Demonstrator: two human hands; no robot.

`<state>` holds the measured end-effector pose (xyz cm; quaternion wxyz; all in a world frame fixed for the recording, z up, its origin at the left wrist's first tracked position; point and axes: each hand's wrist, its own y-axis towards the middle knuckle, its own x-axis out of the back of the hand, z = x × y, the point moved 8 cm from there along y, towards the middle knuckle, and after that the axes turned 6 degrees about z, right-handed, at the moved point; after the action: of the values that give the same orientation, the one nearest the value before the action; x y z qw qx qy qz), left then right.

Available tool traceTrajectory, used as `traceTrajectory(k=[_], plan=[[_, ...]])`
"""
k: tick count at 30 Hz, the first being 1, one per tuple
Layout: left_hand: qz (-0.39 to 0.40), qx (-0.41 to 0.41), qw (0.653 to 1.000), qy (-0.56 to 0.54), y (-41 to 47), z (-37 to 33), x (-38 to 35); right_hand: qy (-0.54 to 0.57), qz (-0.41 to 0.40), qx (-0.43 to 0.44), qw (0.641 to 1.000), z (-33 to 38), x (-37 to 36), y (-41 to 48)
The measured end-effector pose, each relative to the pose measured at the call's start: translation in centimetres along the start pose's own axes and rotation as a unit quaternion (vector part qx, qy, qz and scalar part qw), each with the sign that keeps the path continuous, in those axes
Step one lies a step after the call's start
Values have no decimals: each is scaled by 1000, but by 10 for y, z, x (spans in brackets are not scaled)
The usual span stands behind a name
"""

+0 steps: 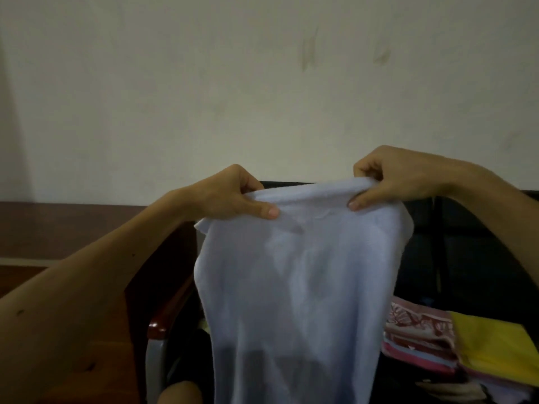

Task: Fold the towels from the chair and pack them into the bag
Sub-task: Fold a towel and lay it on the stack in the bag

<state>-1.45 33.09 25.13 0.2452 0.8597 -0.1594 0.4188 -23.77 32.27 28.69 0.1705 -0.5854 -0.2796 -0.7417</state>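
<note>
A pale lilac-white towel [294, 287] hangs straight down in front of me, held up by its top edge. My left hand [233, 193] pinches the top left corner. My right hand [385, 179] pinches the top edge near the right corner. Behind the towel stands a dark chair [455, 252] with a black backrest. On its seat at the lower right lies a stack of folded towels: a pink patterned one [414, 330] and a yellow one [495, 348]. No bag is in view.
A wooden armrest with a metal frame [157, 330] sits at the lower left of the towel. A pale wall [233, 83] with a dark brown skirting band [73, 228] fills the background. A knee [180, 392] shows at the bottom edge.
</note>
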Motion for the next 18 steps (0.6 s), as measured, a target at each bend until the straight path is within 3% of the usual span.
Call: traceTrajectory(k=[9,13,16,18], plan=[[-6,49,999,15,-10,40,-4,-111,-40,-42,992,-23,-6,-1],[44,60,997,11,-17,64,-16,-31,-33,-48,998,-27,0,-7],[87,90,991,48,-24,95,-22,25,33,-77,996,-37,-8,-18],[77,102,991,27,-32,109,-18,56,64,-96,992,-46,-18,-23]])
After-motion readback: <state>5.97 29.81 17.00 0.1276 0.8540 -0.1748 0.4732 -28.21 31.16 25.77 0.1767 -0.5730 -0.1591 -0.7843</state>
